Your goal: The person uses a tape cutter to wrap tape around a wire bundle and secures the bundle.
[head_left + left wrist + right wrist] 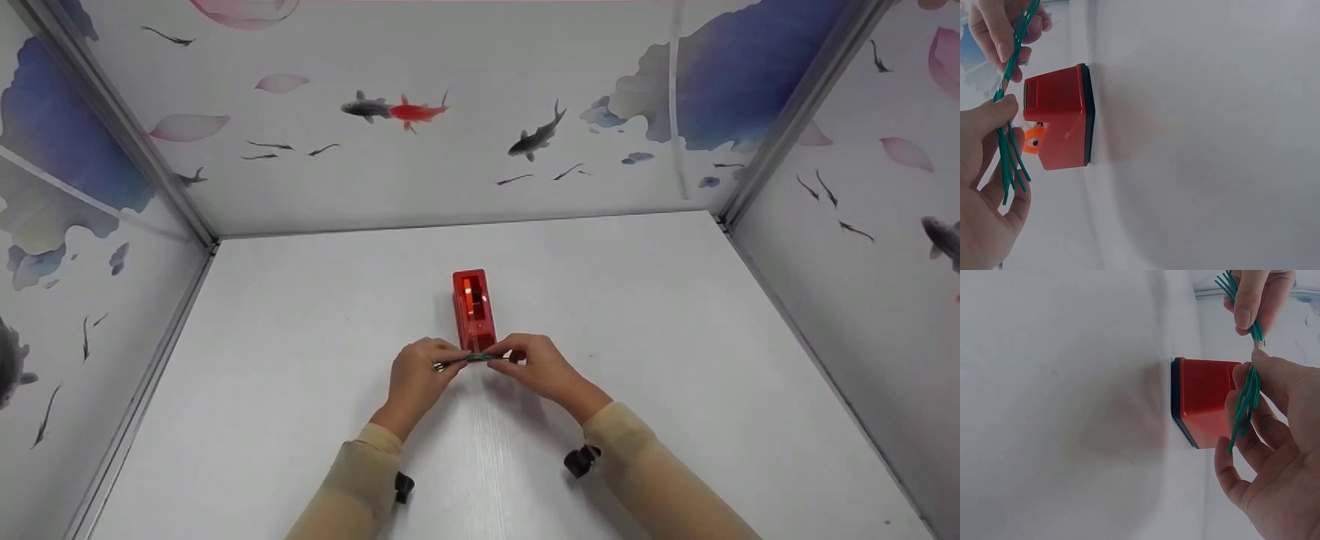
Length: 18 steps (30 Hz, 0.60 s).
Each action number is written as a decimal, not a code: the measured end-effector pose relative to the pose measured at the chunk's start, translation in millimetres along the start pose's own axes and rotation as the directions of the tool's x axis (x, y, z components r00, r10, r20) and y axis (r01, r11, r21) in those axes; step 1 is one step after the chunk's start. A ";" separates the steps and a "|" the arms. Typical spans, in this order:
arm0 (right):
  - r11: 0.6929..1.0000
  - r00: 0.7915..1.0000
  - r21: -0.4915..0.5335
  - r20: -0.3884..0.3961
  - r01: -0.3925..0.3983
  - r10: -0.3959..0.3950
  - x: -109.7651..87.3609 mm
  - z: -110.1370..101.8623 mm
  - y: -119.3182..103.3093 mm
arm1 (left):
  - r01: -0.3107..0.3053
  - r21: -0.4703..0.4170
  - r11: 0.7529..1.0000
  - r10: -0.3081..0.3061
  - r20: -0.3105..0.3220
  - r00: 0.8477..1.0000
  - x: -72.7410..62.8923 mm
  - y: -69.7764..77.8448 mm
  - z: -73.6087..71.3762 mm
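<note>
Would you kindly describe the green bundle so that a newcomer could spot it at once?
On the white table, find the red tape dispenser. At its near end in the head view, the left hand and right hand pinch the green bundle between them. Its thin strands, splayed at the ends, set it apart from the boxy red dispenser.

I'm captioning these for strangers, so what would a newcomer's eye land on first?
Probably the bright red tape dispenser, standing out on the white table. Next, likely the thin green strands pinched by the left hand and right hand at the dispenser's near end in the head view. Then perhaps the red fish printed on the back wall.
</note>
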State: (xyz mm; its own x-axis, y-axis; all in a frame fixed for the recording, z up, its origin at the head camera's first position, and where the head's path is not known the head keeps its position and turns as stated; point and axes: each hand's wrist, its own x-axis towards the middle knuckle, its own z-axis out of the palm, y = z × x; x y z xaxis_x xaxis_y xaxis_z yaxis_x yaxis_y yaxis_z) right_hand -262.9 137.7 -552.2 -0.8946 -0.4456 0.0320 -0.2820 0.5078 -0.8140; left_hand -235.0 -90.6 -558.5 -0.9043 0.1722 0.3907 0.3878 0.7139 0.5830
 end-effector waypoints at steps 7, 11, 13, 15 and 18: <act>0.998 0.998 -0.039 -0.035 0.054 -0.056 0.6 1.4 -0.6 | 0.019 0.000 1.000 -0.019 0.016 1.000 -1.1 -0.4 1.1; 0.997 0.997 -0.056 -0.055 0.059 -0.062 0.6 1.5 -1.0 | 0.047 -0.027 0.999 -0.046 0.025 0.999 -1.0 0.5 1.0; 0.996 0.996 -0.063 -0.066 0.059 -0.063 0.7 1.5 -0.8 | 0.056 -0.067 0.996 -0.054 0.036 0.998 -0.9 0.2 1.0; 0.996 0.995 -0.068 -0.075 0.066 -0.071 0.8 1.5 -0.3 | 0.071 -0.116 0.991 -0.065 0.055 0.996 -1.0 -0.8 1.3; 0.993 0.991 -0.067 -0.091 0.096 -0.102 0.7 1.1 0.7 | 0.095 -0.184 0.978 -0.080 0.088 0.993 -0.9 -3.0 2.6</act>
State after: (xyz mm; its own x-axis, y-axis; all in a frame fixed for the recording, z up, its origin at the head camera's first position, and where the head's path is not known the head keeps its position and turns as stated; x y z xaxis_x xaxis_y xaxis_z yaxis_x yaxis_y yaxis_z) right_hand -263.3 136.9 -553.4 -0.8890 -0.4264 0.1672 -0.3893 0.5112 -0.7663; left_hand -235.8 -91.2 -562.4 -0.9447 0.1731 0.2786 0.3260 0.5896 0.7390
